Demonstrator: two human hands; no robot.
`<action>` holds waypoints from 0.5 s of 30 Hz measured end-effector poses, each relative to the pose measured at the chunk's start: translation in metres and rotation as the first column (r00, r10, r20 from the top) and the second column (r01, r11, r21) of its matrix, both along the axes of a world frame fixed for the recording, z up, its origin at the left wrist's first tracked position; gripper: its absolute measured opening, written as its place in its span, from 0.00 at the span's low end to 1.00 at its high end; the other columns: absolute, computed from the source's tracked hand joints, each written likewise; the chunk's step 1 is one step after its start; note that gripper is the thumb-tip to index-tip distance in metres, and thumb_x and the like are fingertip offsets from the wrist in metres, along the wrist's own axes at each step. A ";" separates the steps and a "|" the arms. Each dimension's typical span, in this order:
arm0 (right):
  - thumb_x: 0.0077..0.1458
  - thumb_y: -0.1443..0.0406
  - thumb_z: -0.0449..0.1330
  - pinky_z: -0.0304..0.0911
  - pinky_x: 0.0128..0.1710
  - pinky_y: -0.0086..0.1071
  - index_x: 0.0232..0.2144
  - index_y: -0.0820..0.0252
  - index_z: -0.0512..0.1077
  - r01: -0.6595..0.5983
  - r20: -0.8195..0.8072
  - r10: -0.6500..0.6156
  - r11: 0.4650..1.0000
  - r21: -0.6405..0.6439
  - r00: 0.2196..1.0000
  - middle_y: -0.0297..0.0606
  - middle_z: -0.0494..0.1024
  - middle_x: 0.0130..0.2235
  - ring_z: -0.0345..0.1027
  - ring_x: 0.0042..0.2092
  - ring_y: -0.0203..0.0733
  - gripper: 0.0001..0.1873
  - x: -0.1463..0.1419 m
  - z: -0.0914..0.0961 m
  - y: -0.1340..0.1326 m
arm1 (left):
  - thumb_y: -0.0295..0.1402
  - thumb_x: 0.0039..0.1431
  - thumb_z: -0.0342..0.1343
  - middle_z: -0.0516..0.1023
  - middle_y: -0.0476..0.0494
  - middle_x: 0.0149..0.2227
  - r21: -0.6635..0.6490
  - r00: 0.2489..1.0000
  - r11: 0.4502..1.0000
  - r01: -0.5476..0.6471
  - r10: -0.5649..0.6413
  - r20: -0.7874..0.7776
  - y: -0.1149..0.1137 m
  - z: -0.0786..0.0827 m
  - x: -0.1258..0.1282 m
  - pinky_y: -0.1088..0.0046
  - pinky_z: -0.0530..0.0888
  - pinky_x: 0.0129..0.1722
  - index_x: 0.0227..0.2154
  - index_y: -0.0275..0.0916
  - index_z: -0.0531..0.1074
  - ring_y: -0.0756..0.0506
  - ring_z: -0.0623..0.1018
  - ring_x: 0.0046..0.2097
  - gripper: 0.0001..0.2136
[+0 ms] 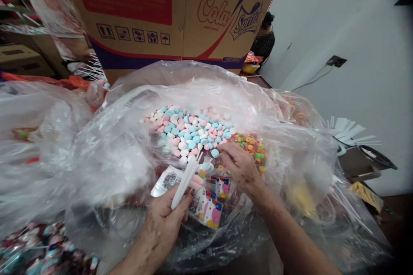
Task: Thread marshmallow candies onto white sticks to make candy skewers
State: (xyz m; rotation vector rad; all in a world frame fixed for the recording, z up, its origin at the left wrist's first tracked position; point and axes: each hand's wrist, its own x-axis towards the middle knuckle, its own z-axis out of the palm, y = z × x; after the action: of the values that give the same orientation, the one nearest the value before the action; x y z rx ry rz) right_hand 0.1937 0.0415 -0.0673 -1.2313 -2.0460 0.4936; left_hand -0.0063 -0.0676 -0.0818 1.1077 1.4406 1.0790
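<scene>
My left hand (167,212) is closed around a bundle of thin white sticks (186,178). Against the bundle is a candy skewer (201,173) with a pale blue-and-white piece, orange and green rings and a pink piece. My right hand (240,165) reaches to the edge of the candy pile, thumb and fingers pinched together; what is between them, if anything, is hidden. Just left of its fingertips lies a blue candy (215,153). Round pink, white and blue candies (190,131) are heaped in a clear plastic bag (122,111). Small gummy rings (258,150) lie beside them.
Behind the bag stands a large cardboard box (183,17). Printed packets (208,210) lie under my hands. More white sticks (350,131) fan out by a container (361,159) at right. Wrapped candies (41,249) fill the lower left. Another person (264,41) is behind the box.
</scene>
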 end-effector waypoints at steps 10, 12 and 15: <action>0.59 0.74 0.51 0.62 0.45 0.34 0.43 0.61 0.71 -0.060 0.589 0.052 0.998 -0.007 0.806 0.47 0.76 0.43 0.69 0.45 0.46 0.13 -0.003 -0.022 0.031 | 0.41 0.56 0.56 0.64 0.56 0.15 -0.051 1.000 0.998 -0.023 0.024 0.011 -0.002 -0.002 -0.004 0.76 0.55 0.15 0.35 0.38 0.79 0.51 0.60 0.16 0.12; 0.57 0.74 0.51 0.62 0.43 0.32 0.40 0.60 0.71 -0.065 0.563 0.067 0.998 -0.023 0.824 0.44 0.77 0.41 0.69 0.43 0.44 0.12 0.001 -0.022 0.034 | 0.40 0.56 0.55 0.65 0.56 0.15 -0.050 1.000 0.999 -0.013 0.013 0.005 0.000 -0.003 -0.005 0.77 0.56 0.15 0.33 0.38 0.78 0.52 0.61 0.16 0.12; 0.55 0.74 0.52 0.62 0.40 0.30 0.39 0.59 0.70 -0.076 0.540 0.082 0.997 -0.032 0.838 0.38 0.77 0.38 0.69 0.39 0.41 0.12 0.005 -0.022 0.039 | 0.40 0.56 0.55 0.65 0.56 0.15 -0.047 1.000 0.999 -0.005 0.005 -0.005 0.001 -0.003 -0.006 0.77 0.56 0.15 0.28 0.39 0.76 0.52 0.61 0.16 0.10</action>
State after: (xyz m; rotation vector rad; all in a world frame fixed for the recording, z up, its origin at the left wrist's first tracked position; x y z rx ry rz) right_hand 0.1983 0.0806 -0.0892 -1.4120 -2.5773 0.1965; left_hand -0.0126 -0.0664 -0.0849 1.0743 1.4658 1.0413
